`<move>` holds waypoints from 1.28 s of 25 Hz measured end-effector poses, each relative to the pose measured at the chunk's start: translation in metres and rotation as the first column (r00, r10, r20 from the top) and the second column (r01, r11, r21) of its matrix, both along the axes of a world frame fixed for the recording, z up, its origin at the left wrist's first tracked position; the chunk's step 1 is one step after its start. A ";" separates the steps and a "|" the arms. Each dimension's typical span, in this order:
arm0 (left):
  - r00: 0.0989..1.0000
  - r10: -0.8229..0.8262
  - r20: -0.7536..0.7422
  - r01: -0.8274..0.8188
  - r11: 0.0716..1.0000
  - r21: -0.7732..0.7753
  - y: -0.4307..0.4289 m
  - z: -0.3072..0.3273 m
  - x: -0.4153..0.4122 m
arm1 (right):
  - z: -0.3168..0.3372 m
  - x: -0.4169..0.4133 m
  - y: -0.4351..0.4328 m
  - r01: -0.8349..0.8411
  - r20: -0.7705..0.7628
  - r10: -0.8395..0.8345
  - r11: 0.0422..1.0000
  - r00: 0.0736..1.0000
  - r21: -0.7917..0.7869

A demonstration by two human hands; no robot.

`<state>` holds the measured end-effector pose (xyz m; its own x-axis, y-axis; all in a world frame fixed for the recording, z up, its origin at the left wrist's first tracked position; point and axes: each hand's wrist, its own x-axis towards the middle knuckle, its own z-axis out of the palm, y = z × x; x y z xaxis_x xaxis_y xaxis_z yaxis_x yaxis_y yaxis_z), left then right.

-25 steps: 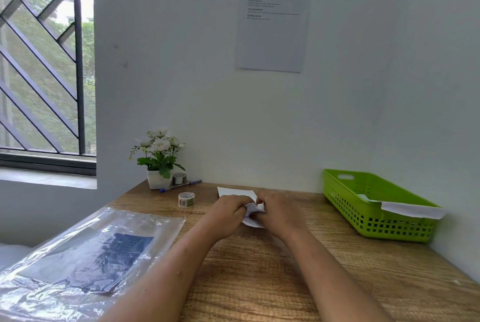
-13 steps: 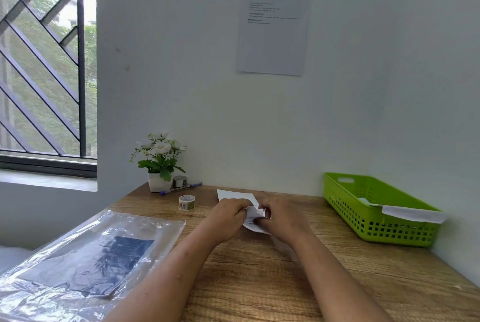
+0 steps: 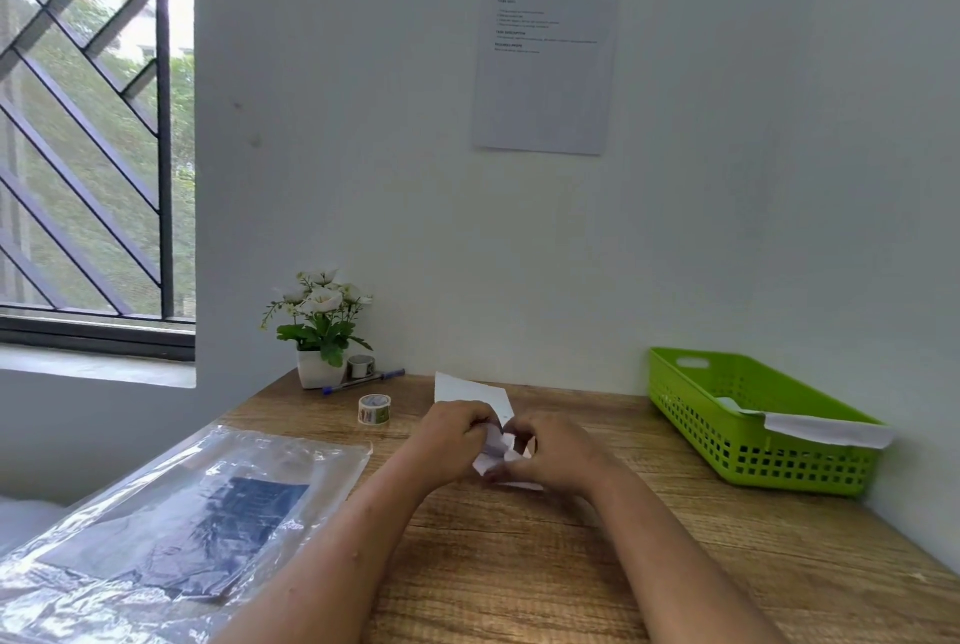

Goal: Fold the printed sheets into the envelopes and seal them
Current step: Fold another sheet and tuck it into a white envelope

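Note:
My left hand [image 3: 451, 440] and my right hand [image 3: 553, 451] meet at the middle of the wooden desk [image 3: 545, 555], both with fingers curled round a small folded white paper [image 3: 496, 446]. Most of that paper is hidden between the hands, so I cannot tell whether it is a sheet or an envelope. A flat white sheet [image 3: 470, 391] lies just behind the hands, partly under them. A roll of printed tape [image 3: 374, 408] stands to the left of my left hand.
A green plastic basket [image 3: 737, 435] at the right holds white paper hanging over its front rim. A clear plastic bag with a dark item [image 3: 171, 513] covers the left of the desk. A potted flower [image 3: 319, 331], a second tape roll [image 3: 360, 366] and a pen [image 3: 363, 382] sit by the wall.
The hands have stayed together on the paper and worked it into a tighter, more crumpled fold. The camera has tilted up slightly.

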<state>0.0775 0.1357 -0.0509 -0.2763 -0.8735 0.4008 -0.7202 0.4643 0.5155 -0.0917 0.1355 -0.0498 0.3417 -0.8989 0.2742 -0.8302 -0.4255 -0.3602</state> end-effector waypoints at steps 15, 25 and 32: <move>0.994 -0.018 0.106 0.005 0.993 0.121 -0.001 -0.004 0.001 | -0.006 -0.002 -0.004 -0.045 0.042 0.041 0.995 0.998 0.088; 0.975 0.018 0.221 -0.044 0.993 0.113 -0.009 -0.008 0.005 | -0.005 0.000 -0.002 -0.063 0.065 0.056 0.991 0.996 0.116; 0.964 0.003 0.264 -0.056 0.980 0.191 -0.012 -0.009 0.005 | -0.001 0.001 -0.002 -0.096 0.075 0.084 0.980 0.994 0.172</move>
